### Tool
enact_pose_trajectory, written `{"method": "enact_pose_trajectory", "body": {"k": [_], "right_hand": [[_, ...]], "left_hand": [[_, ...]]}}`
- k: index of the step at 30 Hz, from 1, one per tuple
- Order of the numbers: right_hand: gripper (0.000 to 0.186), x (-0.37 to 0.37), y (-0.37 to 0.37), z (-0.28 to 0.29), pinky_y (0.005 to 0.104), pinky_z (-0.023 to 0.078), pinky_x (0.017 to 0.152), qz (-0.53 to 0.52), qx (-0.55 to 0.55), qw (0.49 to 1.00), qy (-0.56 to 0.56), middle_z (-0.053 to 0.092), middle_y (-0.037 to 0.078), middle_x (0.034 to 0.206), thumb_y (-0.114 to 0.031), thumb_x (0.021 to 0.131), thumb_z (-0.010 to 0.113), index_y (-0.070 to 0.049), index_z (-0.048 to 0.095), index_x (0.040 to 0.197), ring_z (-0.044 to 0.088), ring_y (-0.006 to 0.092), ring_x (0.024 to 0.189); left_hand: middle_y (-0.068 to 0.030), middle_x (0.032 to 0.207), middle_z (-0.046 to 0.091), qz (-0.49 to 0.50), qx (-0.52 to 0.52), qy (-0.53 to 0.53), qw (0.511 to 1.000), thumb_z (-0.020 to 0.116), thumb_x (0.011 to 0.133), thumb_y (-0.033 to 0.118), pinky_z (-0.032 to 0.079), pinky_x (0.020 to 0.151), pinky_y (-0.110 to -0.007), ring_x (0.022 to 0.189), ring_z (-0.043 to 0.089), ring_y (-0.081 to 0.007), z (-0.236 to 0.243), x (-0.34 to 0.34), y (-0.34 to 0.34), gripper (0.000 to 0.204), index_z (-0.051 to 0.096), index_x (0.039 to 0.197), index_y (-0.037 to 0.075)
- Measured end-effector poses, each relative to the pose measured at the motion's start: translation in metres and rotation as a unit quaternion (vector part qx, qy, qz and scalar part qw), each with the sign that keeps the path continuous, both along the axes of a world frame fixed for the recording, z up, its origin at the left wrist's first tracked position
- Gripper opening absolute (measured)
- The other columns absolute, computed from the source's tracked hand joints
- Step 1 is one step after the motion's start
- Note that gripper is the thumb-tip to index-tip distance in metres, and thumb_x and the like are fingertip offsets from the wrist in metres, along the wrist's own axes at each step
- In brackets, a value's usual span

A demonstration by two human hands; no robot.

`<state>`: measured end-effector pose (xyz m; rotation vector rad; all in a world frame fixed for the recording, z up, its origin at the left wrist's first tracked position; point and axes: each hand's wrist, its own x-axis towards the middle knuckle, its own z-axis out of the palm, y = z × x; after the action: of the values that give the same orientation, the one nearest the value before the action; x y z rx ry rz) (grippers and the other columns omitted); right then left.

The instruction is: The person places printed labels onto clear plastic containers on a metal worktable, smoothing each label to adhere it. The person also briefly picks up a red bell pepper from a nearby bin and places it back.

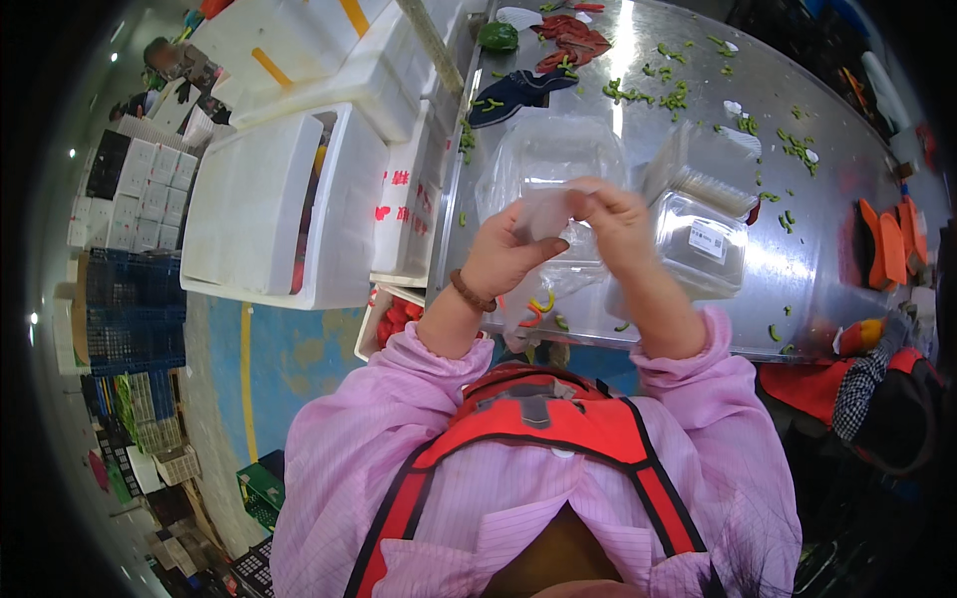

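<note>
Over the near edge of the metal table, my left hand (505,252) pinches a thin, whitish translucent sheet (545,213) between thumb and fingers. My right hand (615,221) is closed at the sheet's right side, slightly smeared by motion. Whether the sheet is film or a small bag, I cannot tell. Behind both hands lies a clear plastic bag (503,167) with see-through containers in it, partly covered by my fingers. To the right stand nested clear plastic boxes (688,169). In front of them is a clear box (733,261) bearing a white label.
Green curved pieces (658,97) are scattered across the steel table (827,189). A dark blue cloth (518,95), a red cloth (578,42) and a green vegetable (498,37) lie at the far left. White foam boxes (344,214) stand left of the table. Orange-handled tools (887,244) are far right.
</note>
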<state>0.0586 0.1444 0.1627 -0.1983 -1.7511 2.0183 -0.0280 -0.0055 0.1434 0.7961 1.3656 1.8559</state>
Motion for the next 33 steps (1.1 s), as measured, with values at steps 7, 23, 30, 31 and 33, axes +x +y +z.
{"method": "enact_pose_trajectory", "body": {"k": [7, 23, 30, 31, 33], "right_hand": [[0.014, 0.046, 0.06, 0.101, 0.0331, 0.044, 0.077, 0.047, -0.312, 0.916, 0.246, 0.06, 0.008, 0.083, -0.01, 0.088, 0.059, -0.006, 0.054, 0.1, 0.057, 0.0186, 0.079], [0.016, 0.371, 0.289, 0.062, 0.0215, 0.033, 0.048, -0.296, -0.08, 0.918, 0.251, 0.043, -0.001, 0.063, -0.018, 0.095, 0.055, -0.007, 0.052, 0.084, 0.038, 0.0077, 0.049], [0.049, 0.157, -0.012, 0.0, 0.0268, 0.05, 0.073, -0.101, 0.098, 0.99, -0.014, 0.065, 0.004, 0.104, -0.026, 0.088, 0.066, -0.005, 0.055, 0.13, 0.06, 0.0101, 0.089], [0.067, 0.138, -0.042, 0.019, 0.0296, 0.05, 0.079, -0.029, 0.231, 0.97, -0.065, 0.064, 0.011, 0.115, -0.03, 0.081, 0.072, -0.003, 0.047, 0.137, 0.061, 0.0158, 0.099], [0.078, 0.122, -0.07, 0.022, 0.032, 0.048, 0.086, -0.003, 0.319, 0.945, -0.076, 0.061, 0.019, 0.12, -0.021, 0.075, 0.078, 0.0, 0.041, 0.141, 0.06, 0.0239, 0.108]], "left_hand": [[-0.0069, 0.086, 0.07, -0.022, -0.336, 0.276, 0.9, 0.067, 0.085, 0.012, 0.05, 0.071, -0.031, 0.077, 0.066, -0.0205, -0.047, -0.001, -0.042, 0.014, 0.071, 0.098, 0.008], [-0.0161, 0.083, 0.068, 0.48, -0.449, 0.523, 0.542, 0.063, 0.072, 0.006, 0.051, 0.07, -0.045, 0.077, 0.064, -0.0356, 0.017, -0.09, -0.227, 0.026, 0.074, 0.095, 0.012], [-0.0034, 0.069, 0.059, 0.111, -0.095, 0.717, 0.681, 0.065, 0.068, 0.016, 0.043, 0.067, -0.038, 0.068, 0.058, -0.0226, 0.039, 0.051, -0.065, 0.007, 0.064, 0.074, 0.013], [-0.0019, 0.067, 0.056, 0.087, -0.131, 0.738, 0.657, 0.064, 0.067, 0.017, 0.042, 0.072, -0.037, 0.071, 0.057, -0.0215, 0.03, 0.067, -0.054, 0.006, 0.061, 0.07, 0.013], [-0.0015, 0.066, 0.054, 0.115, -0.131, 0.739, 0.651, 0.064, 0.066, 0.018, 0.041, 0.072, -0.037, 0.07, 0.056, -0.0213, 0.037, 0.077, -0.038, 0.008, 0.059, 0.068, 0.012]]}}
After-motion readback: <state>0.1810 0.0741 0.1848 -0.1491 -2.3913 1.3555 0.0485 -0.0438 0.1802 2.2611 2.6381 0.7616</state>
